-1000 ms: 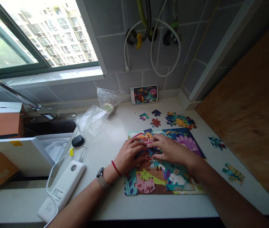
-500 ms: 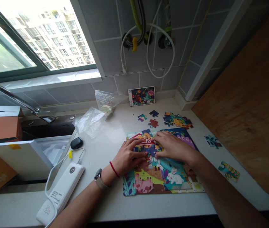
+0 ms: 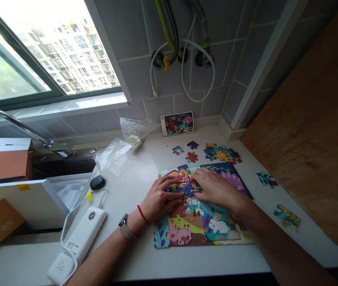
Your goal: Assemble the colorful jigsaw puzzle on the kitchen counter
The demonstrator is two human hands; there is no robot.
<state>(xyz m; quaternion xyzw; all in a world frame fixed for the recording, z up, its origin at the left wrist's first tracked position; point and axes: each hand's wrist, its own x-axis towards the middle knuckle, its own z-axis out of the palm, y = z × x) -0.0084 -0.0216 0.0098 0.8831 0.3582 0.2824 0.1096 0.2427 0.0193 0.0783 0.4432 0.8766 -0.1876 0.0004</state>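
Observation:
A colourful jigsaw puzzle (image 3: 186, 228) of interlocked pieces lies flat on the white counter, showing a pink pig, white rabbits and a red-roofed house. Across its left part rests my left hand (image 3: 164, 196), open, its fingers stretched over the pieces near the house. My right hand (image 3: 215, 186) lies over the upper middle and right of the puzzle, fingers curved down onto it and thumb apart from them. No loose piece shows between its fingers, though the palm hides what is beneath. A dark blue section with a purple creature (image 3: 231, 178) shows past the right hand.
Several loose puzzle pieces (image 3: 222, 153) are heaped behind the puzzle, with a brown piece (image 3: 192, 157) nearby. Joined pieces (image 3: 288, 217) lie at right. A picture card (image 3: 177, 123) leans on the wall. Plastic bags (image 3: 115, 155) and a white power bank (image 3: 81, 238) are at left.
The view has tilted slightly, so the scene sits a little lower. Both hands stay on the puzzle in nearly the same places; the right fingers have shifted only slightly.

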